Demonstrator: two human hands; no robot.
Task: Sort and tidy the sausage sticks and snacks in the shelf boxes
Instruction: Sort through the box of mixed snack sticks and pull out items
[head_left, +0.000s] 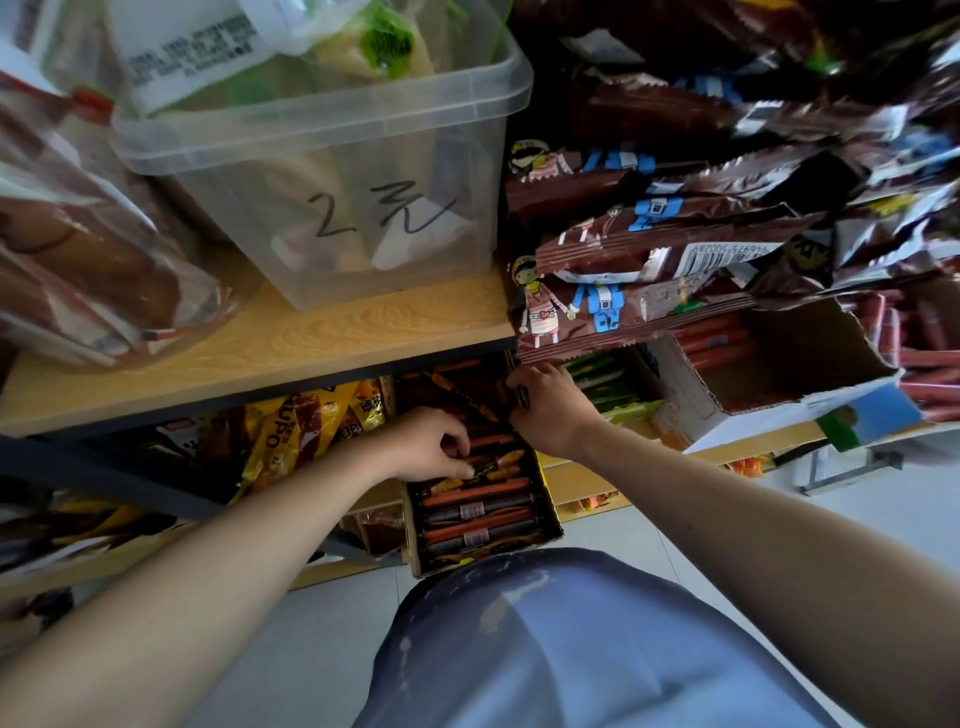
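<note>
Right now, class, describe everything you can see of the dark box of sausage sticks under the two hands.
The dark box looks like cardboard with yellow print, open-topped, on the lower shelf, jutting past its edge. Orange and dark sausage sticks lie crosswise inside. The left hand pinches sticks mid-box; the right hand curls at its far right corner, grip unclear.

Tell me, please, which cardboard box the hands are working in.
The dark box of orange and black sausage sticks in the middle: both the left hand and right hand reach into it, not the white box further right.
</note>
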